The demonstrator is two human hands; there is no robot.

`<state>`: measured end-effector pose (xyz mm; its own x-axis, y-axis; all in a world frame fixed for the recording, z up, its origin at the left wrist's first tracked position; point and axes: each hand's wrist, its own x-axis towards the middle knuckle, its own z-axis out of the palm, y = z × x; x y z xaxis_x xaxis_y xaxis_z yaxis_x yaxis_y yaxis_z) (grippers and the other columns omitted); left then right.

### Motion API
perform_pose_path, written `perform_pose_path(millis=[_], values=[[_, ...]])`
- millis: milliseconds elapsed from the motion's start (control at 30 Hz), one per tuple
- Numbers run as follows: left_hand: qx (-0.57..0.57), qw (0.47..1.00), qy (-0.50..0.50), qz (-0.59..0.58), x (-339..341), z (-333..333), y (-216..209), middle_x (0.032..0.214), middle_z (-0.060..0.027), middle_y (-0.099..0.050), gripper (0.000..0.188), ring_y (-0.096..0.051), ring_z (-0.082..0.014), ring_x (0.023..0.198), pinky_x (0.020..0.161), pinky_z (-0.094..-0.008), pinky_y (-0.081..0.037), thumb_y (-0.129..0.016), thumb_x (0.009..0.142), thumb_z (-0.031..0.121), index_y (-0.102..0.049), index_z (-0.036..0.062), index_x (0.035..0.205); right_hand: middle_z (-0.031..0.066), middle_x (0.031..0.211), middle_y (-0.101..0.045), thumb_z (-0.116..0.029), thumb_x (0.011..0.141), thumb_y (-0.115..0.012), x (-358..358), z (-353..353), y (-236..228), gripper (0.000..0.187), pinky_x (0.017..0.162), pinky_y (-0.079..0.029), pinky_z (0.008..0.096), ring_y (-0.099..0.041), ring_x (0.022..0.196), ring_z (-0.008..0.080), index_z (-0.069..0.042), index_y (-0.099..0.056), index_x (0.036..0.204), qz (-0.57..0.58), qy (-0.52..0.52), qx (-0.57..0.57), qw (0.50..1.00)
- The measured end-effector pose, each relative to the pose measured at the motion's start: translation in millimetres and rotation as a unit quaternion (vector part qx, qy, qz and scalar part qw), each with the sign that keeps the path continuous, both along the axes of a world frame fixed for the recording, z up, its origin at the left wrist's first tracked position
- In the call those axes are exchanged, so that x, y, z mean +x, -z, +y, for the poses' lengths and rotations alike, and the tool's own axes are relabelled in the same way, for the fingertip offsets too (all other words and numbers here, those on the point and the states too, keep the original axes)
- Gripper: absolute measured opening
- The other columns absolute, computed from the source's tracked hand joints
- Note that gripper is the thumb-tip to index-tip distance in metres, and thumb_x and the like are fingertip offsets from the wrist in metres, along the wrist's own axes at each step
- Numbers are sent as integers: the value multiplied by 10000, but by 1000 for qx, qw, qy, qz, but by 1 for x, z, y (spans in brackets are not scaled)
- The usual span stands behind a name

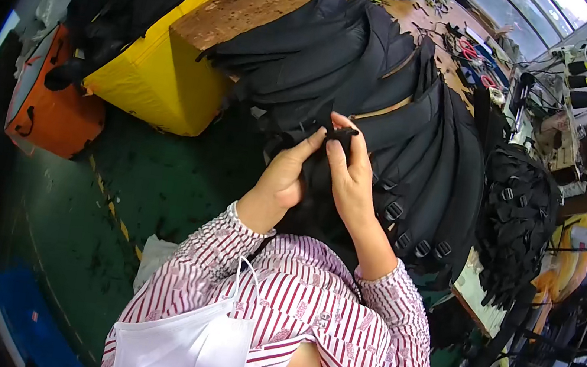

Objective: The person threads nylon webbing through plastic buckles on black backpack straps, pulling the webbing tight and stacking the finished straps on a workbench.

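Both hands meet over the near edge of the workbench: the right hand (352, 180) pinches a small black plastic buckle (341, 135) between thumb and fingertips, and the left hand (285, 175) grips the black strap (314, 158) just below it, forefinger stretched up to touch the buckle's side. That buckle sits above the front of a fanned stack of black padded shoulder straps (393, 115), which spreads across the wooden table (258, 6) and curves away to the right, where more buckled ends hang off the edge. From where I stand the buckle's long axis looks to run roughly left to right, tilted a little upward at the right end, though it is small and dark against dark cloth, so I would not swear to it; the strap below runs down toward the person's striped shirt (305, 313). What could go wrong, I judge, is the webbing slipping out or threading twisted, since black on black hides the slot; a tug might also drag the loosely piled straps off the table toward the green floor (150, 186) beside the yellow bin (155, 74)
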<state>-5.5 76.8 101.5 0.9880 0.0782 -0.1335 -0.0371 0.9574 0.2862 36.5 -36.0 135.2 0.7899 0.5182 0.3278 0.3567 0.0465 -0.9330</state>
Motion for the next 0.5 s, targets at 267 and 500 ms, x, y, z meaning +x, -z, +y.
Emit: perform_pose_path(millis=[267, 500], values=[[140, 989, -14, 41, -1, 0, 3, 1045, -75, -674, 244, -629, -157, 913, 807, -287, -496, -649, 896, 179, -630, 39, 1095, -30, 810, -547, -205, 988, -509, 39, -40, 23, 204, 685, -401, 182, -487, 739, 50, -25, -602, 972, 198, 105, 87, 971], [93, 985, -35, 139, -1, -26, 30, 992, -1, -639, 185, -593, -105, 928, 832, -271, -487, -694, 857, 97, -642, 82, 1034, 0, 954, -566, -266, 1012, -456, -1, -10, 53, 301, 822, -400, 219, -504, 896, 91, -6, -577, 1101, 232, 107, 106, 961]])
